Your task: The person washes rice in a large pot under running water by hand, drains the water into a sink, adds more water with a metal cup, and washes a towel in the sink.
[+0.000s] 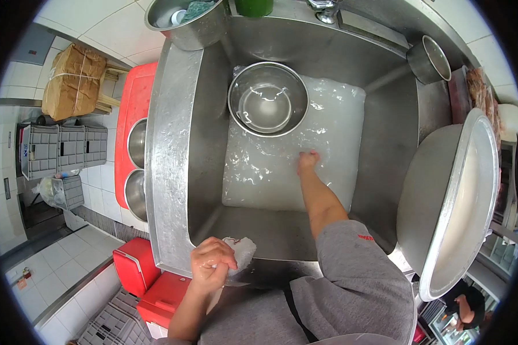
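My left hand (213,261) is a closed fist at the sink's front left edge. It grips a wet, whitish, crumpled cloth-like bundle (243,253), whose exact kind I cannot make out. My right arm reaches down into the steel sink (210,109), which holds cloudy whitish water (270,172). At the water's surface is my right hand (308,160), its fingertips partly hidden in the water. A round steel bowl (267,99) with clear-looking liquid inside sits in the water at the back left, apart from both hands.
A large metal basin (437,201) stands tilted at the right. On the back left rim is a steel pot (193,29) holding a green scouring pad (197,11). A small steel pot (429,60) stands back right, beyond the tap (326,11). Red boxes (135,267) line the left.
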### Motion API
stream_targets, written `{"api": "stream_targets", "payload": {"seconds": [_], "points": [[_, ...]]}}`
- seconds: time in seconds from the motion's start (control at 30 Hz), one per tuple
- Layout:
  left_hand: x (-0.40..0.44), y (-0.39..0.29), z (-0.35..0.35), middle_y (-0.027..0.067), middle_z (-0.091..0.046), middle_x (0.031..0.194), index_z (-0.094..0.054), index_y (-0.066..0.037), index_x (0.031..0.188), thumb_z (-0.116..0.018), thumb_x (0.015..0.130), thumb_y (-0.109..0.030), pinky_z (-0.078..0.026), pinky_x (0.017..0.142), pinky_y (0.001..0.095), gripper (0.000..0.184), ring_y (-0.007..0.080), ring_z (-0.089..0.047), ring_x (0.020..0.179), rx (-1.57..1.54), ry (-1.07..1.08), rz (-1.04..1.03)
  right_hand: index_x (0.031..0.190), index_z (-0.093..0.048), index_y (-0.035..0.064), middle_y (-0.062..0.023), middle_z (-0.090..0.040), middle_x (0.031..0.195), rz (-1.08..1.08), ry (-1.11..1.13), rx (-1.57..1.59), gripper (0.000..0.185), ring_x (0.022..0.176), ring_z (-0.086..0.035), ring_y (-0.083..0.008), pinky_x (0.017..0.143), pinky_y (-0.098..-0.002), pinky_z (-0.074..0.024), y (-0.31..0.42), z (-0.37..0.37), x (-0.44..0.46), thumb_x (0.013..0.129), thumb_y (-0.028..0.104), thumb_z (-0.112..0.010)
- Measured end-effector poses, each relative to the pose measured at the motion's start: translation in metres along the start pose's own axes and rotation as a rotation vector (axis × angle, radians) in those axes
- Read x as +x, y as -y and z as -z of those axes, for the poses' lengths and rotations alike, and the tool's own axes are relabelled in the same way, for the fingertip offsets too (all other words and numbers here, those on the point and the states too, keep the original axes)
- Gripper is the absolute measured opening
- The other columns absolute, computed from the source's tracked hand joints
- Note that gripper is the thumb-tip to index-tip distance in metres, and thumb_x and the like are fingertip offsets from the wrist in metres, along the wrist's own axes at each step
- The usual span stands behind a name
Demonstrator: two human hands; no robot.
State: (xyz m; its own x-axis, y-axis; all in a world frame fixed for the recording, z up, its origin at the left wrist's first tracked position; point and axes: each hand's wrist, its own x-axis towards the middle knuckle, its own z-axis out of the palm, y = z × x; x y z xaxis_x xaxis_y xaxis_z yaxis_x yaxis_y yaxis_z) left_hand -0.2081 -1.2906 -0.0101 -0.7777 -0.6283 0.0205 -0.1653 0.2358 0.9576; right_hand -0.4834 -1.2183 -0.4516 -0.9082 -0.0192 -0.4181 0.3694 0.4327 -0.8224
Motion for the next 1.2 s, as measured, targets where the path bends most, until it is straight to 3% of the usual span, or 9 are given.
{"api": "stream_targets", "payload": {"seconds": [0.17, 0.37, 0.6, 0.8, 0.87, 0.97, 1.1, 1.17, 1.2], "points": [[0.0, -0.002, 0.002, 0.0014, -0.053, 0.052, -0.052, -0.007, 0.049, -0.044, 0.059, 0.006, -0.043, 0.056, 0.028, 0.018, 0.0174, -0.051, 0.055, 0.008, 0.016, -0.015, 0.093, -0.043, 0.0053, -0.0081, -0.046, 0.08, -0.621, 0.214, 0.68, 0.02, 0.063, -0.049, -0.0189, 0.053, -0.0376, -0.0474, 0.027, 0.018, -0.011, 0.075, -0.004, -0.044], [-0.001, -0.007, 0.01, 0.0015, -0.053, 0.055, -0.053, -0.007, 0.052, -0.045, 0.056, 0.009, -0.042, 0.056, 0.0275, 0.019, 0.0169, -0.052, 0.059, -0.028, 0.072, -0.036, 0.108, -0.04, 0.0063, -0.0094, -0.048, 0.087, -0.619, 0.173, 0.771, 0.03, 0.073, -0.053, -0.0198, 0.07, -0.0429, -0.0486, 0.074, 0.055, -0.021, 0.08, -0.003, -0.041], [0.0, -0.024, 0.024, 0.0028, -0.053, 0.054, -0.053, -0.007, 0.051, -0.044, 0.054, 0.007, -0.042, 0.057, 0.0273, 0.017, 0.0176, -0.052, 0.058, -0.118, 0.123, -0.148, 0.118, -0.031, 0.0069, -0.0096, -0.049, 0.091, -0.48, 0.301, 0.803, 0.04, 0.078, -0.053, -0.0209, 0.076, -0.0421, -0.0469, 0.149, 0.114, -0.032, 0.08, -0.002, -0.044], [0.009, -0.031, 0.041, 0.0036, -0.053, 0.055, -0.054, -0.006, 0.051, -0.044, 0.055, 0.004, -0.042, 0.057, 0.0275, 0.014, 0.0178, -0.052, 0.058, -0.178, 0.162, -0.243, 0.108, -0.037, 0.0074, -0.0084, -0.05, 0.088, -0.259, 0.362, 0.908, 0.032, 0.075, -0.054, -0.0193, 0.075, -0.0395, -0.0477, 0.23, 0.146, -0.072, 0.08, 0.001, -0.05], [0.014, -0.03, 0.044, 0.0039, -0.053, 0.055, -0.053, -0.006, 0.052, -0.044, 0.055, 0.005, -0.042, 0.057, 0.0273, 0.014, 0.0179, -0.052, 0.058, -0.178, 0.172, -0.251, 0.103, -0.041, 0.0052, -0.0098, -0.048, 0.099, -0.219, 0.209, 0.91, 0.025, 0.093, -0.049, -0.0256, 0.081, -0.0413, -0.0416, 0.248, 0.149, -0.082, 0.08, 0.005, -0.05], [0.022, -0.027, 0.047, 0.0039, -0.053, 0.055, -0.053, -0.006, 0.052, -0.044, 0.055, 0.005, -0.041, 0.057, 0.0267, 0.014, 0.0177, -0.052, 0.057, -0.178, 0.192, -0.299, 0.092, -0.045, 0.0052, -0.0083, -0.052, 0.082, -0.195, 0.234, 0.92, 0.019, 0.072, -0.054, -0.0187, 0.072, -0.0373, -0.0488, 0.264, 0.153, -0.092, 0.077, 0.005, -0.056], [0.028, -0.025, 0.051, 0.0038, -0.053, 0.055, -0.053, -0.006, 0.052, -0.044, 0.055, 0.005, -0.04, 0.057, 0.0264, 0.014, 0.0172, -0.052, 0.057, -0.2, 0.198, -0.299, 0.091, -0.048, 0.0022, -0.0108, -0.053, 0.087, -0.235, 0.152, 1.015, 0.014, 0.077, -0.056, -0.0212, 0.072, -0.0372, -0.0497, 0.284, 0.146, -0.085, 0.079, 0.004, -0.054], [0.029, -0.021, 0.055, 0.0039, -0.053, 0.055, -0.053, -0.006, 0.051, -0.044, 0.055, 0.005, -0.04, 0.056, 0.0263, 0.015, 0.0168, -0.052, 0.057, -0.212, 0.194, -0.283, 0.095, -0.048, -0.0003, -0.014, -0.054, 0.092, -0.015, 0.224, 1.337, 0.016, 0.084, -0.056, -0.0242, 0.073, -0.0381, -0.0502, 0.313, 0.146, -0.062, 0.08, 0.003, -0.05], [0.03, -0.019, 0.058, 0.0039, -0.053, 0.055, -0.053, -0.006, 0.051, -0.044, 0.055, 0.005, -0.04, 0.056, 0.0263, 0.015, 0.0168, -0.052, 0.057, -0.214, 0.191, -0.294, 0.099, -0.047, -0.002, -0.0159, -0.053, 0.096, 0.143, 0.141, 1.274, 0.018, 0.089, -0.055, -0.026, 0.075, -0.0398, -0.0498, 0.337, 0.149, -0.053, 0.081, 0.002, -0.047]]}}
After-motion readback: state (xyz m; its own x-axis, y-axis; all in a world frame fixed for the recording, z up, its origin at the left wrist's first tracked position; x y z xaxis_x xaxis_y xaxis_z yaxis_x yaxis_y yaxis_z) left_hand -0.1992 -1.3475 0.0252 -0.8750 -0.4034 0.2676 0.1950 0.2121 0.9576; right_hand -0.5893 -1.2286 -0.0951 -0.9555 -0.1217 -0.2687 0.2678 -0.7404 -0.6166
